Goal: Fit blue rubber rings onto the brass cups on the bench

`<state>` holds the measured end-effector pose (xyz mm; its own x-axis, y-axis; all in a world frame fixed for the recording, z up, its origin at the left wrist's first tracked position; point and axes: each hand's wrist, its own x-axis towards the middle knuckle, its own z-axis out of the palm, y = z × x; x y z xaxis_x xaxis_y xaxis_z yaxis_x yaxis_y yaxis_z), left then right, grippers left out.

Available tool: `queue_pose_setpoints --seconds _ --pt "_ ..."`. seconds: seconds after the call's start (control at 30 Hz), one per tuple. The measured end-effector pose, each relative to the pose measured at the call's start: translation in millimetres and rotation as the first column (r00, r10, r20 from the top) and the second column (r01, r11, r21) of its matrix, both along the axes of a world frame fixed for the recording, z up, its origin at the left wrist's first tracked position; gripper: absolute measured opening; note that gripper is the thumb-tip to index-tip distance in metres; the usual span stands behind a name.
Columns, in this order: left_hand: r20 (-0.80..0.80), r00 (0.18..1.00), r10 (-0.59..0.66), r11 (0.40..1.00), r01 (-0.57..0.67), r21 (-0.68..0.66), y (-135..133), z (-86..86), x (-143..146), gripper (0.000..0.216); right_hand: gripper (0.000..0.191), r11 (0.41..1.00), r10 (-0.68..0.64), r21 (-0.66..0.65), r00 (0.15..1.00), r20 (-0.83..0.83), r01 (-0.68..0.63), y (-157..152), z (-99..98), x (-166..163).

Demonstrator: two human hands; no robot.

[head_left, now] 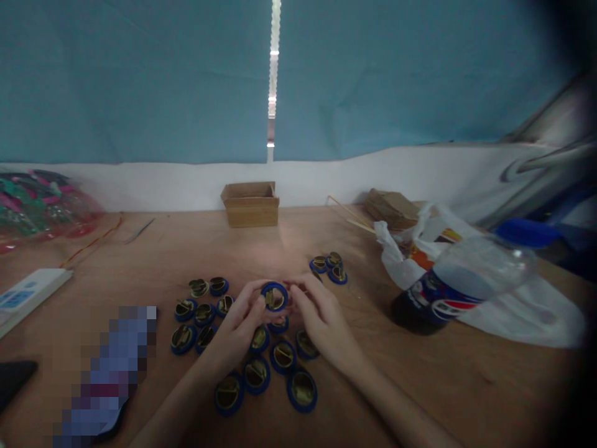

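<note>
The left hand (243, 314) pinches a round blue-rimmed badge (278, 297) between thumb and fingers, clamped by its left side and lifted over the table; the right hand (321, 314) curls in at the badge's other side, fingers bent, and whether its fingertips touch the rim I cannot tell.

Below and between the wrists lie loose badges (283, 356), gold-toned backs and pin bars upward; another cluster (204, 313) sits just left of the left hand, and a smaller group (334, 264) lies beyond the right hand.

All rest on a brown, wood-toned table (373, 379), dim at the near edge, with a paler sheen toward the back; on its left are a pixelated flat object (107, 379), a white block-like device (32, 297) and a clear bag (46, 205) of green and pink things; on its right a blue-capped Pepsi bottle (448, 295), part full of dark liquid, leans over a white plastic bag (522, 320).

At the back stands a small cardboard box (253, 213), its top uncovered; behind it runs a white lower wall (186, 186), under blue sheeting (140, 81) split by a bright vertical strip (273, 68).
</note>
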<state>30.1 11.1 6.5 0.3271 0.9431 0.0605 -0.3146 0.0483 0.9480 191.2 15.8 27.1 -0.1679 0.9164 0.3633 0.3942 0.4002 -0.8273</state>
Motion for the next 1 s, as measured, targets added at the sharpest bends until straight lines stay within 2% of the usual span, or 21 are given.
queue_pose_setpoints --seconds 0.13,0.3,0.53,0.7,1.0 --pt "-0.099 0.995 0.029 0.998 -0.024 0.057 -1.4 0.8 0.1 0.031 0.019 0.997 0.077 0.003 0.996 0.039 -0.077 0.0 -1.4 0.6" --pt "-0.114 0.991 0.072 0.997 -0.068 0.041 -2.6 2.5 0.5 0.03 0.021 0.997 0.076 -0.013 0.997 0.009 -0.076 0.9 -3.3 0.5" --pt "-0.19 0.98 0.054 0.995 -0.038 0.087 -3.2 10.3 -4.0 0.021 0.017 0.996 0.082 -0.041 0.995 0.052 -0.08 4.6 -4.2 4.2" --pt "-0.132 0.991 -0.02 1.0 0.017 -0.025 -4.4 9.7 -4.5 0.018 0.017 0.996 0.079 -0.045 0.994 0.079 -0.076 4.7 -6.0 3.9" --pt "-0.175 0.983 -0.06 0.997 0.051 -0.054 -4.1 12.4 -5.4 0.017 0.017 0.997 0.073 -0.047 0.993 0.088 -0.069 3.0 -4.9 0.9"
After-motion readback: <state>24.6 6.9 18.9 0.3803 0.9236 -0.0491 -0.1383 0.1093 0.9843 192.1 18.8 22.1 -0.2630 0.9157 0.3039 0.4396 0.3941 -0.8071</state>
